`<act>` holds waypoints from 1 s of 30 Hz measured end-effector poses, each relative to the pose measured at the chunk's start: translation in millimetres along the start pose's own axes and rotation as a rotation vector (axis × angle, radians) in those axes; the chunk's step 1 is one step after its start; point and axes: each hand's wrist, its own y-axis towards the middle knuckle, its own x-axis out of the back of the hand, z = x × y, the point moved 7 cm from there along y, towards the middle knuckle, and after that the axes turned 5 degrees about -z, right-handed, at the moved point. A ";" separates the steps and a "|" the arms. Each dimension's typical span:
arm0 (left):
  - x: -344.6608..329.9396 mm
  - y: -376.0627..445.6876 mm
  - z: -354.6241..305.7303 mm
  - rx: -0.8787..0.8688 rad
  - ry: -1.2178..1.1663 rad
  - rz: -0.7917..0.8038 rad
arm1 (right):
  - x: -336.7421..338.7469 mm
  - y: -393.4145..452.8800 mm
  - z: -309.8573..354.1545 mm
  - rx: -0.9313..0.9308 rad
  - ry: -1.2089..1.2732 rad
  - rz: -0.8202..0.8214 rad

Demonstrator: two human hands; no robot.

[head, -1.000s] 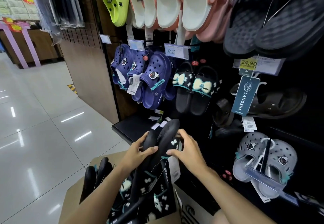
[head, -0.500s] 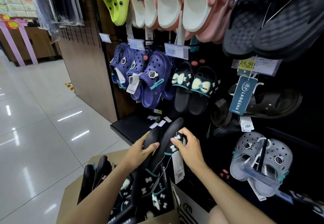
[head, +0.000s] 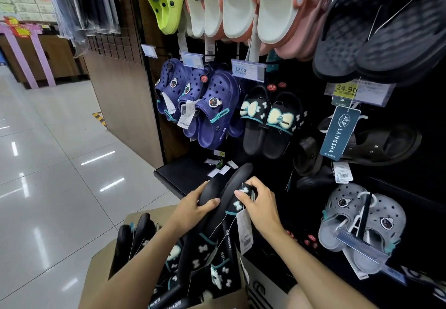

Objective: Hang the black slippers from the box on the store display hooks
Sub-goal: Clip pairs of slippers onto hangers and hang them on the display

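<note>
Where hung slippers point(head: 268, 120) crowd: price tag point(head: 248, 70).

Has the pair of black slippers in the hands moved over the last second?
Yes. The held slippers have risen slightly out of the box, toward the hung bow slippers.

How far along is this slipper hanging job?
One matching black bow pair already hangs under the 12.00 tag. In hand: the left hand and right hand grip another black pair just above the cardboard box, not yet on a hook. Left: several more black slippers sit in the box.
</note>
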 end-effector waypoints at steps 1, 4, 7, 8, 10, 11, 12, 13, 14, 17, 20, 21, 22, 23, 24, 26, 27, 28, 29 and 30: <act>0.3 -0.1 0.0 0.002 0.009 -0.001 | 0.1 -0.4 0.8 -0.001 0.001 -0.001; 1.4 -0.1 2.5 0.018 0.024 0.000 | 3.4 -1.2 4.1 0.000 0.016 -0.020; 4.2 -1.7 8.5 0.032 0.089 0.005 | 10.4 -0.6 2.2 -0.028 0.030 -0.068; 5.3 -1.8 10.2 0.031 0.103 0.005 | 12.6 0.0 0.0 -0.040 0.032 -0.085; 8.6 -1.0 13.8 0.035 0.114 -0.009 | 14.8 1.2 -4.2 -0.065 0.030 -0.098; 10.8 -0.3 15.9 0.041 0.112 -0.022 | 15.1 1.9 -6.2 -0.074 0.023 -0.099; 12.9 0.7 18.1 0.048 0.108 -0.034 | 15.1 2.5 -8.9 -0.085 0.013 -0.103; 14.4 1.1 20.1 0.056 0.105 -0.042 | 15.5 2.8 -11.1 -0.098 0.008 -0.112; 15.5 1.5 21.9 0.063 0.104 -0.047 | 16.6 3.2 -13.4 -0.109 0.004 -0.129; 17.3 0.1 21.6 0.066 0.110 -0.062 | 22.7 4.5 -21.6 -0.156 -0.011 -0.214; 22.3 0.3 17.1 0.029 0.111 -0.148 | 27.6 5.9 -33.2 -0.239 -0.036 -0.282; 25.4 0.2 17.0 0.024 0.105 -0.186 | 28.6 6.2 -37.7 -0.264 -0.049 -0.295; 29.0 0.4 17.4 0.021 0.097 -0.221 | 29.9 5.9 -39.1 -0.282 -0.050 -0.300; 32.0 0.2 18.1 0.023 0.089 -0.246 | 30.4 5.8 -43.4 -0.307 -0.045 -0.302; 35.0 0.6 19.3 0.022 0.082 -0.268 | 31.1 5.2 -45.9 -0.336 -0.024 -0.304; 42.5 0.0 21.8 0.027 0.085 -0.321 | 31.4 4.9 -53.9 -0.396 0.027 -0.317; 45.4 0.5 24.3 0.036 0.080 -0.344 | 31.3 5.0 -59.2 -0.422 0.050 -0.328; 47.6 0.2 24.9 0.043 0.065 -0.368 | 29.8 5.1 -65.3 -0.453 0.069 -0.331; 48.9 -1.0 23.5 0.046 0.049 -0.389 | 28.0 5.0 -70.3 -0.477 0.090 -0.327; 49.7 -2.3 20.7 0.041 0.036 -0.405 | 24.7 5.5 -79.5 -0.505 0.109 -0.313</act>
